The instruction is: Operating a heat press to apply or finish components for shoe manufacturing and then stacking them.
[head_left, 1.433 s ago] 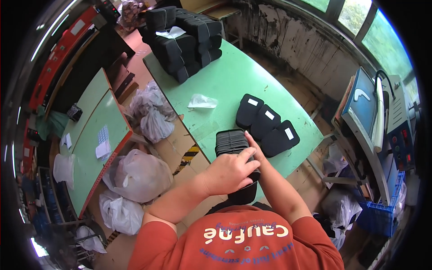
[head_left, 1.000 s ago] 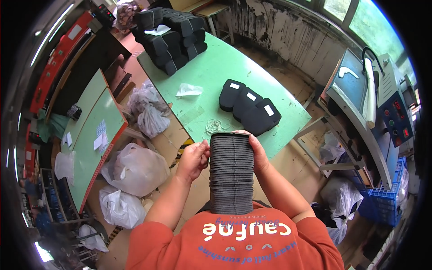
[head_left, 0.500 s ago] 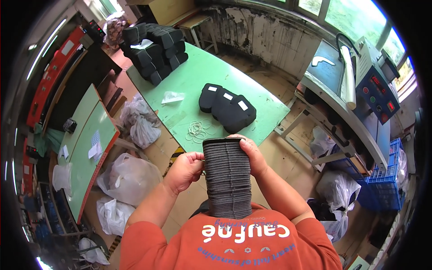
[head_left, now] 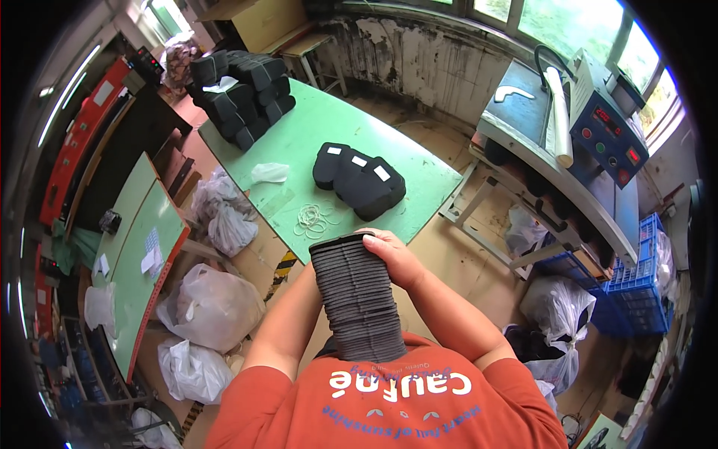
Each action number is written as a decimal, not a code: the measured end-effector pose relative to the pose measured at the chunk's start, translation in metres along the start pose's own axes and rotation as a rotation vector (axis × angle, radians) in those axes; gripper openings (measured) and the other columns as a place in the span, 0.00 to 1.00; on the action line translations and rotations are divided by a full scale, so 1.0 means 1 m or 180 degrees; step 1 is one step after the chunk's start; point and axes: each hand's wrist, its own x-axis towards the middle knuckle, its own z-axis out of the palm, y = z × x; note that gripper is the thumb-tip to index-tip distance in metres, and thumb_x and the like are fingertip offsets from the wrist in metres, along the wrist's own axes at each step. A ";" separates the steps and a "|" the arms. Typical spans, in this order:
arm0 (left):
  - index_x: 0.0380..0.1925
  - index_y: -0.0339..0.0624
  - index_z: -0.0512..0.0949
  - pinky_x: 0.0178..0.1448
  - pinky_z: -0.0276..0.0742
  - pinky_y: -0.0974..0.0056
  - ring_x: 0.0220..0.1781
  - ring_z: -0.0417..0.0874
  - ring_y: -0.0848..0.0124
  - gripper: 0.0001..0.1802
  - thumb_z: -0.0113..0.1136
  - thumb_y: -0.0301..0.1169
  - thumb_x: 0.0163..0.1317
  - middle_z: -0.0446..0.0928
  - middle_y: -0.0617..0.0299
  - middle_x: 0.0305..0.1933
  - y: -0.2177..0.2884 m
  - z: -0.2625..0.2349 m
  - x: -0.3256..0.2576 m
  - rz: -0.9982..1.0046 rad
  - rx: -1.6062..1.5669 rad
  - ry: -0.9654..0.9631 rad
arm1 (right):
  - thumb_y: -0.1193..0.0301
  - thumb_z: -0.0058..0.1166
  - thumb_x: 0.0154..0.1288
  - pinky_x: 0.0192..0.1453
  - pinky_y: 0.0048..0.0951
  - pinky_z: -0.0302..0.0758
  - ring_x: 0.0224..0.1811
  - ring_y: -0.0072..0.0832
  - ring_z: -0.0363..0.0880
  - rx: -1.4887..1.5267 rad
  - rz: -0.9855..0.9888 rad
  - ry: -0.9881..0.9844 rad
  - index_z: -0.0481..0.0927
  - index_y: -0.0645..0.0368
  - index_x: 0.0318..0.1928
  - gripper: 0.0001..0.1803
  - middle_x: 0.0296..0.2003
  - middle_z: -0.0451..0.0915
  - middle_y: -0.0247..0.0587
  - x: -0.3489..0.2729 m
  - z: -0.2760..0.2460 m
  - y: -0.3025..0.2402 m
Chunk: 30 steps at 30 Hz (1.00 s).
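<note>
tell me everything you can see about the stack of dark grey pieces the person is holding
The stack of dark grey pieces is a tall bundle of many thin flat layers, foam-like by its look, edges showing as fine ridges. It leans from the person's chest toward the green table. The right hand grips its upper right side; the left hand is hidden behind it.

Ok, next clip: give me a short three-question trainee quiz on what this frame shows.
1. True or false: the tall stack of dark flat pieces lies flat on the green table.
2. Which hand shows plainly on the stack? A) right hand B) left hand C) neither
3. Fill in: the loose rubber bands lie on the table just in front of the row of black pads with white ______.

Key
1. False: it is held up against the person's chest, off the table.
2. A: the right hand wraps the top right of the stack; the left hand is hidden behind it.
3. Labels: the black pads each bear one.
</note>
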 end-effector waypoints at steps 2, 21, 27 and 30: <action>0.34 0.35 0.77 0.37 0.74 0.66 0.30 0.77 0.72 0.11 0.57 0.32 0.58 0.77 0.57 0.27 -0.037 -0.001 0.009 -0.0149 0.0277 -0.0138 | 0.62 0.47 0.66 0.44 0.19 0.69 0.38 0.15 0.72 -0.0161 -0.0094 0.0105 0.75 0.65 0.44 0.18 0.36 0.77 0.32 -0.002 -0.001 0.001; 0.60 0.39 0.63 0.45 0.72 0.71 0.38 0.76 0.77 0.30 0.60 0.22 0.56 0.79 0.60 0.34 -0.057 0.121 -0.100 -0.0002 0.2924 0.1202 | 0.52 0.40 0.67 0.54 0.33 0.72 0.47 0.33 0.76 0.1497 -0.0229 0.1700 0.71 0.64 0.52 0.27 0.46 0.77 0.45 -0.065 -0.089 0.059; 0.46 0.35 0.73 0.28 0.67 0.72 0.21 0.66 0.83 0.23 0.67 0.27 0.48 0.71 0.69 0.19 -0.019 0.116 -0.074 0.1128 0.2819 0.1692 | 0.42 0.36 0.65 0.59 0.38 0.69 0.51 0.34 0.75 0.1897 -0.0114 0.2096 0.72 0.58 0.53 0.33 0.48 0.77 0.42 -0.044 -0.091 0.097; 0.42 0.36 0.76 0.31 0.72 0.67 0.22 0.74 0.76 0.20 0.67 0.31 0.49 0.78 0.59 0.22 0.035 0.105 -0.081 0.1001 0.4103 0.2174 | 0.37 0.28 0.64 0.64 0.50 0.60 0.62 0.38 0.64 0.2125 0.0263 0.1948 0.66 0.53 0.60 0.38 0.58 0.69 0.40 -0.008 -0.075 0.106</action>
